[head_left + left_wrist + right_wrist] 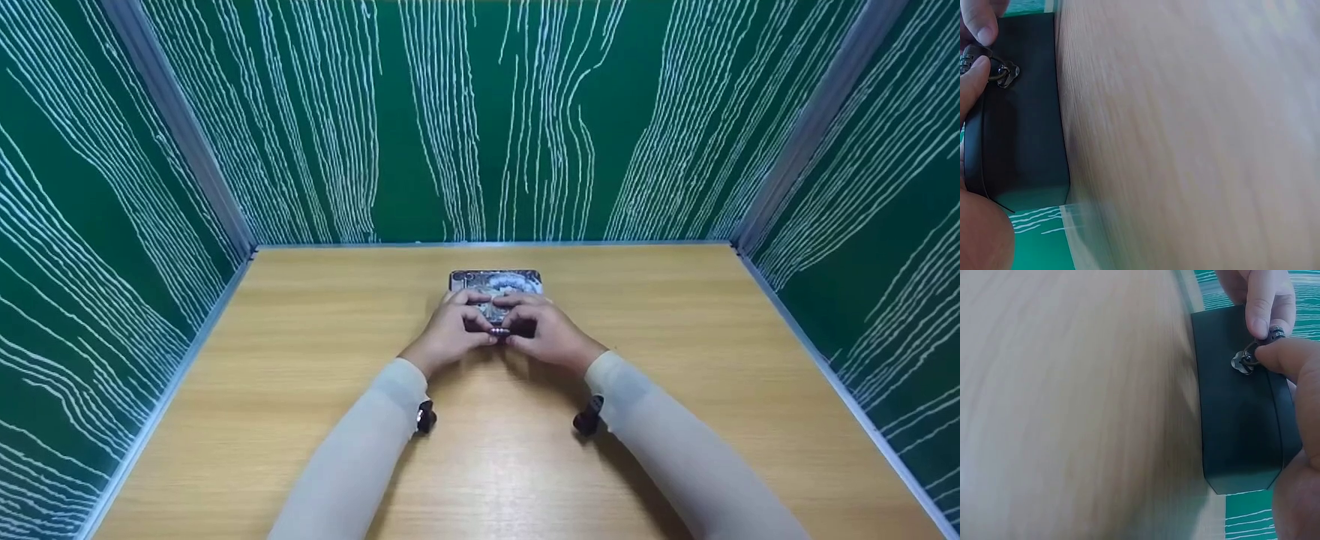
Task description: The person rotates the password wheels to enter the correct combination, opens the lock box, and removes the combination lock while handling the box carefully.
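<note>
A dark box (1024, 129) with a blue-and-grey patterned lid (514, 283) stands on the table. From a metal clasp (1241, 364) on its near side hangs a small combination padlock (499, 331) with number wheels. My left hand (450, 334) pinches the padlock from the left, its thumb low and its fingers curled over the lid's edge. From the other side my right hand (553, 334) pinches it too, thumb and fingers bent alike. In the left wrist view both thumbs touch the padlock (972, 55) and partly hide it; its shackle passes through the clasp.
The wooden table (337, 300) carries the box near its back edge. Green panels (630, 97) with white wavy lines enclose the back and both sides, joined by grey corner posts (187, 120). Small dark cameras (587, 416) sit at both wrists.
</note>
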Demonstrator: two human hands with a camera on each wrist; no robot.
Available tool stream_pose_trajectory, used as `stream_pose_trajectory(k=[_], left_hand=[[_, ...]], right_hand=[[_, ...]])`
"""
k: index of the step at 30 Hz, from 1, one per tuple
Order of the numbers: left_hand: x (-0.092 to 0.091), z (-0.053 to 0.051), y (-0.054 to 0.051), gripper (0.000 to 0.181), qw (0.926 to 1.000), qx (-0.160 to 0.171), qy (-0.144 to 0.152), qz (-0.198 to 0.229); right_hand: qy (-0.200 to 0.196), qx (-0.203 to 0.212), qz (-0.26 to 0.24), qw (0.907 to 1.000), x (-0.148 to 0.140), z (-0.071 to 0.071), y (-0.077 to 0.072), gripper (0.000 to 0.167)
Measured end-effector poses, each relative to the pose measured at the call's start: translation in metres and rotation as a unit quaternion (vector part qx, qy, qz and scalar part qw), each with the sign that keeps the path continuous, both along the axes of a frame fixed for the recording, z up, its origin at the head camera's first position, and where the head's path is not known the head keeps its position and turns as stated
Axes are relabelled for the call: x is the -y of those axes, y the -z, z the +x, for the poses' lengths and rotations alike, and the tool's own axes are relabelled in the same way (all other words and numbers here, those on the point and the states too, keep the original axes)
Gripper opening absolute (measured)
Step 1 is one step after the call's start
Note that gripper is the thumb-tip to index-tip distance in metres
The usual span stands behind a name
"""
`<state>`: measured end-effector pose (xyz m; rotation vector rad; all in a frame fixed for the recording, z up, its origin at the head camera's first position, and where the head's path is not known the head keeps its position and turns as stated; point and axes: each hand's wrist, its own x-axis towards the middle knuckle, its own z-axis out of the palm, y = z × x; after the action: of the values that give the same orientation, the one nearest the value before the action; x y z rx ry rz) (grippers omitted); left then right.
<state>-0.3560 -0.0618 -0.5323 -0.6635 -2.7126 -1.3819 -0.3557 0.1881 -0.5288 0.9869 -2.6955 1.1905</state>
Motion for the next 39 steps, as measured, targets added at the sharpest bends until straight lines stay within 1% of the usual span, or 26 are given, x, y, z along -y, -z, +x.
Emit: stream_pose_trajectory(k=[5,7,11,14,17,21,26,34,37,39], left_hand=[[0.0002,0.0002,-0.0006,0.009,1.0000,-0.001,0.000,0.000],[0.0004,0.0005,-0.0008,0.009,1.0000,-0.002,-0.001,0.002],[0.0015,0.0026,-0.0004,0.009,1.0000,-0.006,0.000,0.000],[0.0017,0.0040,0.0001,0.010,1.0000,-0.008,0.001,-0.004],[0.0012,0.0048,-0.0008,0.010,1.0000,-0.006,0.001,-0.003],[0.0005,0.0041,-0.0024,0.010,1.0000,-0.005,-0.004,-0.005],[0.0006,0.0029,-0.0025,0.011,1.0000,-0.001,-0.008,-0.002],[0.0008,0.0029,-0.0006,0.010,1.0000,0.005,-0.005,-0.005],[0.0013,0.0027,-0.0023,0.010,1.0000,0.002,-0.002,-0.006],[0.0012,0.0020,-0.0036,0.010,0.9999,-0.007,0.002,-0.010]], right_hand=[[-0.007,0.014,-0.009,0.9998,-0.0023,-0.0006,-0.0010,0.020],[-0.008,0.027,-0.016,0.9995,-0.0032,-0.0008,-0.0024,0.021],[-0.024,0.048,-0.021,0.9983,-0.0055,-0.0011,-0.0046,0.025],[-0.038,0.054,-0.014,0.9977,-0.0078,-0.0019,-0.0051,0.026],[-0.036,0.059,0.000,0.9976,-0.0092,-0.0034,-0.0060,0.027],[-0.031,0.052,0.014,0.9981,-0.0093,-0.0061,-0.0070,0.027],[-0.026,0.034,0.019,0.9989,-0.0069,-0.0073,-0.0078,0.026],[-0.010,0.029,0.019,0.9993,-0.0046,-0.0058,-0.0037,0.021],[-0.003,0.021,0.018,0.9996,-0.0035,-0.0061,-0.0016,0.017],[-0.004,0.005,0.010,0.9999,-0.0027,-0.0073,0.0004,0.015]])
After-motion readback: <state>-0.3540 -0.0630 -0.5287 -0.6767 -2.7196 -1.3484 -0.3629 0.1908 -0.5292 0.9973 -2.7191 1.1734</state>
